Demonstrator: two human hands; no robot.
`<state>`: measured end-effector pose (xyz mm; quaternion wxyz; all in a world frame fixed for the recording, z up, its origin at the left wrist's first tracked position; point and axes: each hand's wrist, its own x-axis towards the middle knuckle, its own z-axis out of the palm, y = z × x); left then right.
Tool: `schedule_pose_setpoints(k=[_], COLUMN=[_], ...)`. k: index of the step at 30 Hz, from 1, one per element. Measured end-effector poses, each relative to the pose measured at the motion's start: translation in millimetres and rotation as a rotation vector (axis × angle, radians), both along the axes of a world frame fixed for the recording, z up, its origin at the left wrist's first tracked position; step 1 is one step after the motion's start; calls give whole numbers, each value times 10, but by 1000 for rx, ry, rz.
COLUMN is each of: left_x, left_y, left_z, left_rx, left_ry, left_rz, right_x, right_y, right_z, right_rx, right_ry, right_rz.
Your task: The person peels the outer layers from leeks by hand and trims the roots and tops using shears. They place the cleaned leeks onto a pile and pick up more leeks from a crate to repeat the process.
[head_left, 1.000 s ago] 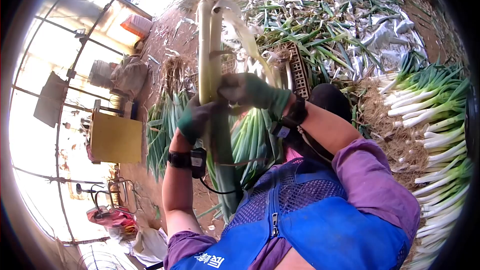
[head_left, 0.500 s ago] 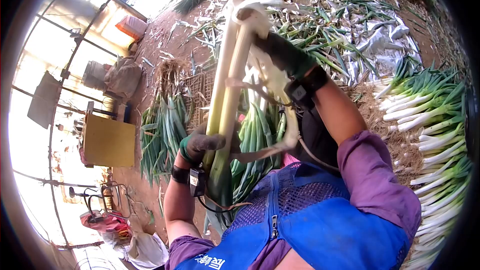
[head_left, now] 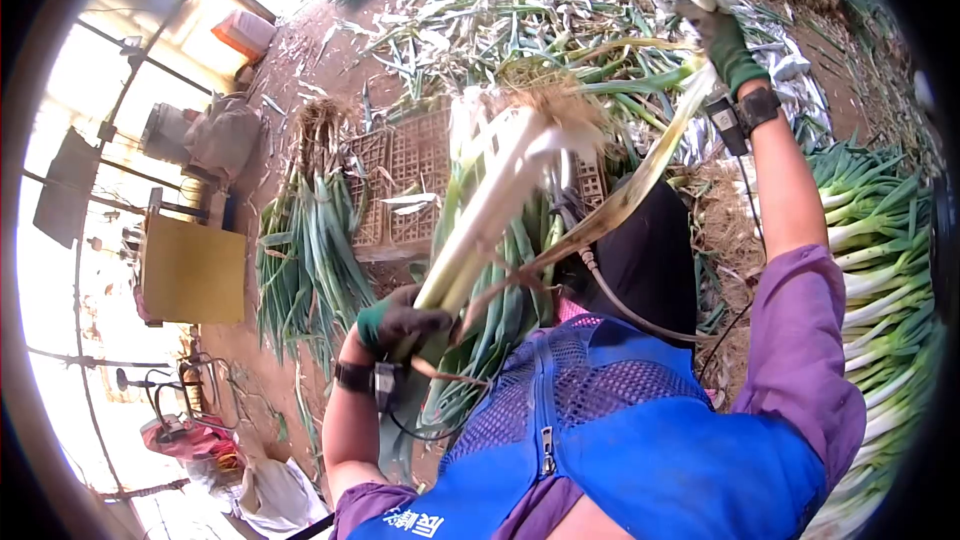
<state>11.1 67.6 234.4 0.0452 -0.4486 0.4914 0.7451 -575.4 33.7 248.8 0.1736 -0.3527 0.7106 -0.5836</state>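
My left hand (head_left: 405, 325), in a dark glove with a green cuff, is closed round the lower part of thick leek-like green onions (head_left: 490, 200). Their white shafts slant up to the right and end in brown, blurred roots. My right hand (head_left: 715, 35), also gloved, is raised at the upper right and closed on a peeled outer leaf (head_left: 650, 175). This yellowish leaf stretches in a long strip from the right hand down towards the left hand. A whitish end of it sticks out above the right fingers.
A bundle of green onions (head_left: 315, 230) lies left beside a brown plastic crate (head_left: 400, 165). Leaf scraps (head_left: 480, 20) litter the ground behind. Trimmed green onions (head_left: 870, 280) lie in a long row at right. A yellow panel (head_left: 193, 270) stands at left. A hose (head_left: 620, 300) runs near my body.
My right hand has swung up and right, away from the shafts, drawing the yellowish leaf out with it. The green onions have tilted right, their roots now lower, while my left hand keeps hold.
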Motion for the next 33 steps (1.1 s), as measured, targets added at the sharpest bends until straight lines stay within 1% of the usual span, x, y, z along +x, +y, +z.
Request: schedule_pose_setpoints(k=[1,2,3,4,5,7,8,9,12,13,15,16,17,18,19,20,21,22,23,24,25,26,28,29,30,31,33], left_x=[-96,-166,-227,-278,-339,-372,-384,-409,-420,-426,-365,-332,-308,-247,-153,-72,-25,-19,-14,-30,-68,-269,-444,-557,-671,-738,-750], left_y=[-27,-70,-100,-115,-118,-127,-118,-96,-71,-66,-33,-6,16,39,65,66,74,49,34,-2,-109,-119,-262,-291,-298,-317,-400], left_z=[-10,-7,-9,-4,34,-15,-33,-34,-14,22,13,2,22,7,-5,4,21,4,-44,-106,-201,-12,-41,-24,23,77,160], left_rx=[-89,-123,-154,-184,-210,-230,-240,-235,-243,-230,-217,-208,-213,-200,-190,-187,-237,-223,-199,-177,-251,-272,-270,-284,-299,-316,-300], left_ry=[13,27,41,54,47,52,53,52,19,15,37,48,47,48,48,49,29,43,52,63,39,-11,32,54,74,93,122], left_rz=[-9,-15,-19,-20,-36,-51,-58,-57,-21,-24,-26,-25,-22,-10,2,14,23,64,107,152,102,80,51,40,30,23,47], right_x=[165,329,626,722,817,1147,1601,1728,1622,1581,1299,1121,882,683,280,-155,-368,-560,-401,-56,470,634,992,1318,1734,1950,2171], right_y=[10,20,97,60,22,-11,127,180,107,54,-151,-175,-274,-220,-241,-222,-133,-148,-47,97,212,196,111,109,169,229,226], right_z=[-26,-53,-26,-203,-379,-458,-160,-134,-299,-359,-486,-426,-502,-329,-335,-371,-384,-505,-418,-195,46,-84,-518,-626,-541,-557,-530], right_rx=[27,60,12,-7,-96,-294,-411,-259,-112,-299,-209,-96,-39,59,92,156,49,-301,-135,29,201,192,7,-54,6,-105,-104], right_ry=[-53,-108,242,654,1061,1149,760,644,954,1061,886,956,867,272,218,323,115,-119,-192,-262,-158,-10,462,373,-149,-453,-837], right_rz=[144,284,417,517,547,586,623,606,556,470,293,114,7,53,-132,-246,-229,-18,13,45,143,324,701,849,988,1136,1384])
